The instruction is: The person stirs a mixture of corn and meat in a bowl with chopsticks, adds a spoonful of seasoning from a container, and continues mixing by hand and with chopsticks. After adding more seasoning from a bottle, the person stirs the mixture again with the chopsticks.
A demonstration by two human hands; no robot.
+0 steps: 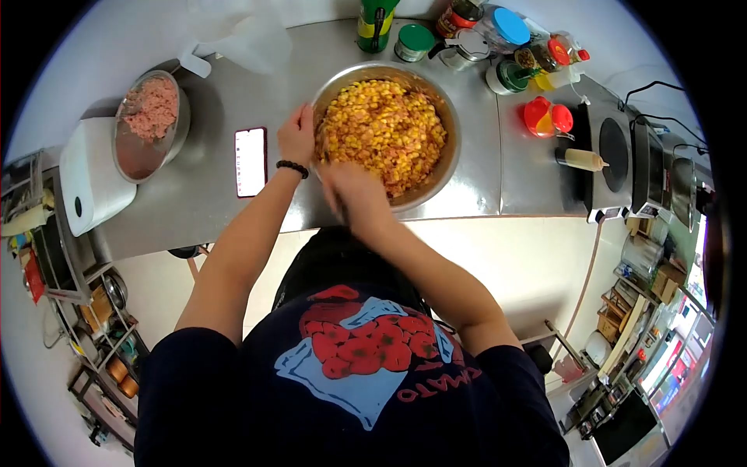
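A large metal bowl on the steel counter holds a mix of yellow corn kernels and pinkish minced meat. My left hand, with a dark beaded bracelet on the wrist, grips the bowl's left rim. Across the near-left rim lies my right hand, smeared by motion, with its fingers pointing left toward my left wrist. A dark edge shows beneath it, and I cannot tell whether it holds anything. Left of the bowl, a phone with a lit screen lies flat on the counter.
Another metal bowl with minced meat leans tilted on a white appliance at the left. Along the back stand a green-lidded tub, several jars and bottles, and a red container. A squeeze bottle lies by the hotplate.
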